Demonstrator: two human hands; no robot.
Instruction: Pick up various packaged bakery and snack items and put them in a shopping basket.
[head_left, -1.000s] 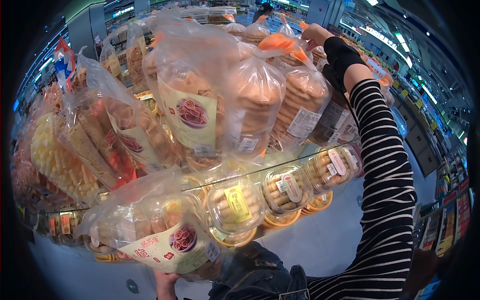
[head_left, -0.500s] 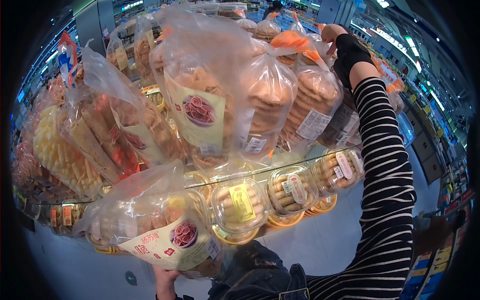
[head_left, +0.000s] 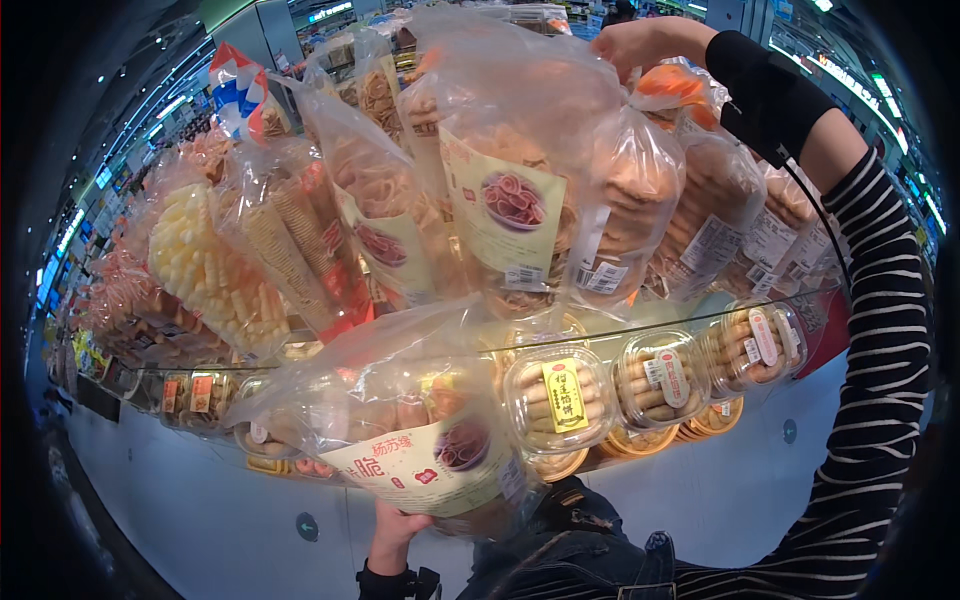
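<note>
The left hand (head_left: 400,525) has hold of the low snack bag (head_left: 400,405) from underneath; most of its fingers are hidden by the bag, so I cannot tell how wide they spread. This bag is in front of the glass edge (head_left: 640,323), and its floppy top pokes up past it. Its cream label (head_left: 440,478) has red writing, a small red mark and a picture of pink curls. Behind the glass edge, the tall snack bag (head_left: 505,190) has a cream label with a picture of curls too. The right hand (head_left: 645,45) is high up behind the glass edge, by the top of the tall bag. Its fingers are bent, but I cannot tell if they pinch anything. An orange tie (head_left: 670,82) is just below it. Biscuit bags (head_left: 640,185) with white bar code stickers stand squeezed together behind the glass edge, and a bag of yellow puffs (head_left: 215,270) is far to the left. Just under the glass edge, one see-through box (head_left: 560,400) has a yellow label with dark writing. Lower down is the pale floor (head_left: 220,510), with a round green arrow sign (head_left: 307,527).
</note>
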